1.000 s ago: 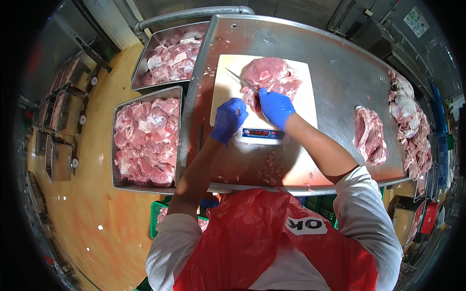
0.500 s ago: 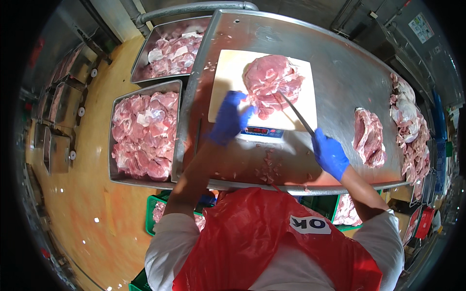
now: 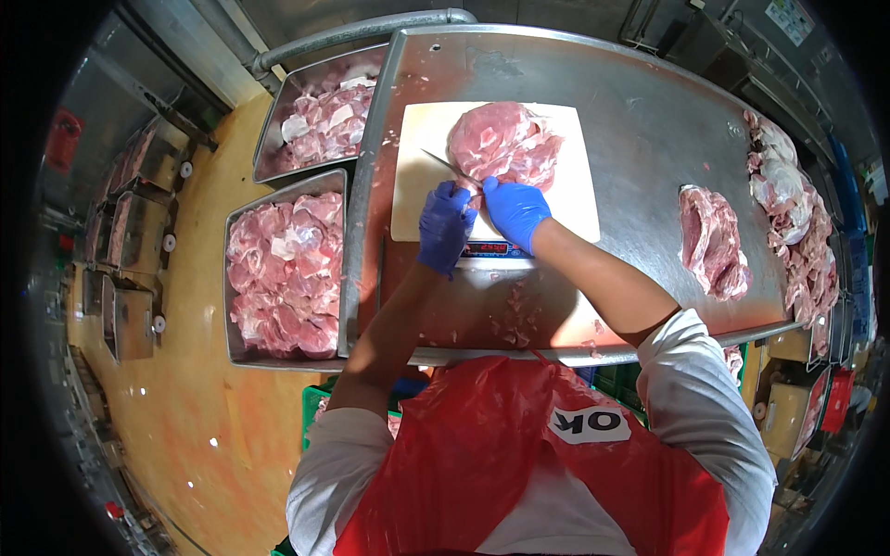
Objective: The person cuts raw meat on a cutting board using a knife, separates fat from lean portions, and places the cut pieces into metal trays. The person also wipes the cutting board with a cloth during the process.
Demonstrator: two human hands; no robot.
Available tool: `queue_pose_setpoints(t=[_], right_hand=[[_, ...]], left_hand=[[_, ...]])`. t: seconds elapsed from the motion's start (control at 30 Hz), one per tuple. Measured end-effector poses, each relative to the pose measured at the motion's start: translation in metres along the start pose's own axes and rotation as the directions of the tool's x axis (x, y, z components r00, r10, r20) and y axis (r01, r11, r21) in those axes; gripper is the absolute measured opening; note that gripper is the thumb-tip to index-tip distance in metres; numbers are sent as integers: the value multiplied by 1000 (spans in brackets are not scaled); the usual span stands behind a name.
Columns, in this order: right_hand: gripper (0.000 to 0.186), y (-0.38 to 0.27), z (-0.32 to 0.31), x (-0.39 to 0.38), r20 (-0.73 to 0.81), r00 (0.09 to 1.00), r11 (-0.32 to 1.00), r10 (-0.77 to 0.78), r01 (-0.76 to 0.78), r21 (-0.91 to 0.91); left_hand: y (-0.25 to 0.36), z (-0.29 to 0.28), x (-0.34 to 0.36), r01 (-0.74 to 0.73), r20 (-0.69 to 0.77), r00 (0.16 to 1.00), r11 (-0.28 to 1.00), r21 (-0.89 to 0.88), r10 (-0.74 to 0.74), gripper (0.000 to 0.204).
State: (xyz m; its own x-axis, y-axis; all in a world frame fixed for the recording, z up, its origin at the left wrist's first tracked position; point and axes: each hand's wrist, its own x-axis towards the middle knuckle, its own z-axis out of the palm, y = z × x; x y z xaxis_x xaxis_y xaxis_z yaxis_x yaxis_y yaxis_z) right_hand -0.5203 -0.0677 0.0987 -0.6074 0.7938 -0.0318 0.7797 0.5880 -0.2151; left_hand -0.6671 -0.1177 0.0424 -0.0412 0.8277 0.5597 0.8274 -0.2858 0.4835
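Note:
A large piece of raw pink meat (image 3: pixel 501 141) lies on a white board (image 3: pixel 577 199), which sits on a scale (image 3: pixel 491 250) with a lit red display. My right hand (image 3: pixel 515 212), in a blue glove, is closed around a knife (image 3: pixel 439 160) at the near edge of the meat. The thin blade points to the far left, over the board; the handle is hidden in my fingers. Just left of it, my left hand (image 3: pixel 446 227), also blue-gloved, is closed on the meat's near edge, right beside the blade.
Two deep metal trays (image 3: pixel 229 306) heaped with cut meat stand left of the steel table (image 3: pixel 640 130). On the table's right lie a separate slab of meat (image 3: pixel 712 243) and a long pile of meat (image 3: pixel 783 199). Small scraps (image 3: pixel 514 315) dot the near part. Green crates (image 3: pixel 311 408) sit below its front edge.
My right hand has swung left with the knife, from the board's right side to the meat's near edge. The blade now crosses leftward. My left hand has closed on the meat's edge.

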Motion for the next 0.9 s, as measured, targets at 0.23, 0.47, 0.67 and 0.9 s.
queue_pose_setpoints(t=[0.23, 0.47, 0.67, 0.9], right_hand=[[24, 80, 9, -118, 95, 988, 954, 120, -142, 266], [19, 109, -39, -214, 94, 972, 975, 217, -220, 32], [14, 95, -21, -192, -162, 931, 917, 326, -271, 292], [13, 92, 2, -204, -184, 848, 801, 496, -365, 475]], left_hand=[[-16, -20, -7, 139, -56, 987, 972, -189, -152, 16], [-65, -121, 32, 485, 356, 856, 343, -804, -376, 15], [-204, -192, 195, 499, 258, 723, 227, -836, -641, 23], [-108, -41, 115, 17, 370, 924, 956, -291, 97, 24]])
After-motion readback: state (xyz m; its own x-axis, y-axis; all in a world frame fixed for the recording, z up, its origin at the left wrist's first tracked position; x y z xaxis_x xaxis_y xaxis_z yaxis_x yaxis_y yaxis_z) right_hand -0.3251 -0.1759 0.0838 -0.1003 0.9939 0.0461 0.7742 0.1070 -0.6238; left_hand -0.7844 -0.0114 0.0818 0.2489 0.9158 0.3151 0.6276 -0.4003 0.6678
